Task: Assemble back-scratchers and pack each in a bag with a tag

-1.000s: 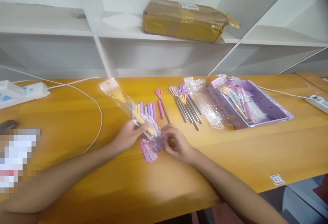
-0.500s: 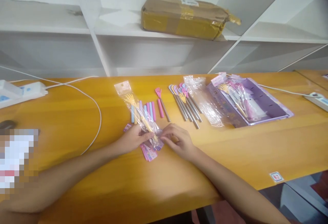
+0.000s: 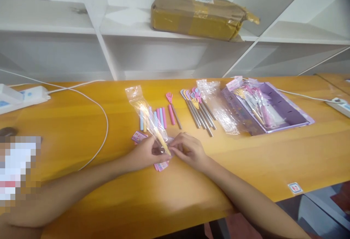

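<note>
My left hand [image 3: 146, 153] is closed around the lower part of a yellow back scratcher [image 3: 162, 141] inside a clear plastic bag [image 3: 133, 94]. The claw end points up and away, toward the far left. At the bag's near end, my right hand [image 3: 190, 148] pinches its edge between thumb and fingers. Printed pink and purple cards [image 3: 161, 166] lie beneath my hands, and another purple card [image 3: 139, 137] is beside my left wrist. Just beyond the bag are several blue, yellow and pink handle sleeves [image 3: 164, 117].
A pink back scratcher [image 3: 176, 115] and a pile of claw heads on metal rods [image 3: 201, 113] lie farther back. Clear bags [image 3: 224, 111] are next to a purple box [image 3: 295, 120] holding bagged scratchers. A white cable [image 3: 105, 122] curves at left; a taped parcel [image 3: 194, 16] rests on the shelf.
The bagged back scratcher has shifted slightly right and toward me. My left thumb has moved lower along it. The purple card beside my left wrist shows more now.
</note>
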Motion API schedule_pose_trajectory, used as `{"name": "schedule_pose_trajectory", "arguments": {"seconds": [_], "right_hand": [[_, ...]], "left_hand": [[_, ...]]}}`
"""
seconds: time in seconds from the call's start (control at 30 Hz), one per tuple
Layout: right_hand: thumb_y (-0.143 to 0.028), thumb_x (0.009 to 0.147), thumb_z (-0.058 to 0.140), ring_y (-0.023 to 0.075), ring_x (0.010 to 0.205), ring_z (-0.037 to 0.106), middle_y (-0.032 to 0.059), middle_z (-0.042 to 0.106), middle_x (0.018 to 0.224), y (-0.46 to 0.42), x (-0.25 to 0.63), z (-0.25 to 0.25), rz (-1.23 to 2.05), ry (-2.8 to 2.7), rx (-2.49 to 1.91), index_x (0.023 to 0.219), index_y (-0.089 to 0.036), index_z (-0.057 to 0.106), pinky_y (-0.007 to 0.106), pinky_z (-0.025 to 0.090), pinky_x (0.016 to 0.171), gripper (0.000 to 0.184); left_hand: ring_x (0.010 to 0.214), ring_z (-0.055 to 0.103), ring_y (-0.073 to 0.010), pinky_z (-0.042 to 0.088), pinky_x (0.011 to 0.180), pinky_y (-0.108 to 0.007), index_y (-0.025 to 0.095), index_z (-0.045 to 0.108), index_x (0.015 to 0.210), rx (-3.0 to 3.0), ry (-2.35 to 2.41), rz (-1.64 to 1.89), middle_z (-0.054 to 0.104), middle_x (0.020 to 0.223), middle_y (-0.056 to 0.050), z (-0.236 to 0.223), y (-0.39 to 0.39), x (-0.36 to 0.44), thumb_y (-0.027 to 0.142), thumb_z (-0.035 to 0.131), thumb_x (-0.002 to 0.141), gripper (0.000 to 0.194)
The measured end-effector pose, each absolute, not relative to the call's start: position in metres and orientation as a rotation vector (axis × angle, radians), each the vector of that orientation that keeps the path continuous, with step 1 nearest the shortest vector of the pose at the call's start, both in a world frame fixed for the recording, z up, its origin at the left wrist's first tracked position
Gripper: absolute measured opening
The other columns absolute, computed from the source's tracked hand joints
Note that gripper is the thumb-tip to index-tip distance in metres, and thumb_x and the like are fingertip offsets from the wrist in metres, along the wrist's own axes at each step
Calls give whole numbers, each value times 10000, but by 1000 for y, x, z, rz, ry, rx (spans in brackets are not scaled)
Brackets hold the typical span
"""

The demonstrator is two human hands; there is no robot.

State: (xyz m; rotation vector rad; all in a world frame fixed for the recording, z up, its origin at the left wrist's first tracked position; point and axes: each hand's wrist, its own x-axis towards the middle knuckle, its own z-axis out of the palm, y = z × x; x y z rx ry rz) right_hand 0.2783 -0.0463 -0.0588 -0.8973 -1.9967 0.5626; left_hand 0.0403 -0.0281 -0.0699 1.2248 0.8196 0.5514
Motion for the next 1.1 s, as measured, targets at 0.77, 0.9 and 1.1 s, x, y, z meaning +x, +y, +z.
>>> {"name": "schedule_pose_trajectory", "arguments": {"seconds": [0.77, 0.9, 1.1], "right_hand": [[-533, 1035, 643, 105, 656, 403, -40, 443, 713, -49, 277, -59, 1475, -1783, -989, 751, -188, 512, 246, 327, 609, 465], [-557, 1067, 574, 111, 672, 444, -24, 491, 724, -48, 277, -57, 1449, -1828, -948, 768, -174, 568, 248, 362, 637, 486], [-571, 1093, 515, 90, 475, 452, -44, 527, 573, -54, 271, -56, 1489, -1740, -961, 742, -198, 544, 227, 359, 493, 512]], "left_hand": [[982, 754, -245, 593, 888, -385, 160, 685, 1148, 1142, 658, 503, 788, 1073, -99, -63, -29, 45, 390, 890, 843, 433], [947, 743, -231, 591, 876, -378, 160, 682, 1091, 1185, 659, 492, 776, 1017, -84, -62, -28, 45, 406, 876, 852, 394], [898, 734, -217, 590, 843, -358, 161, 700, 1064, 1238, 612, 495, 769, 971, -74, -56, -21, 41, 445, 838, 883, 364]]}}
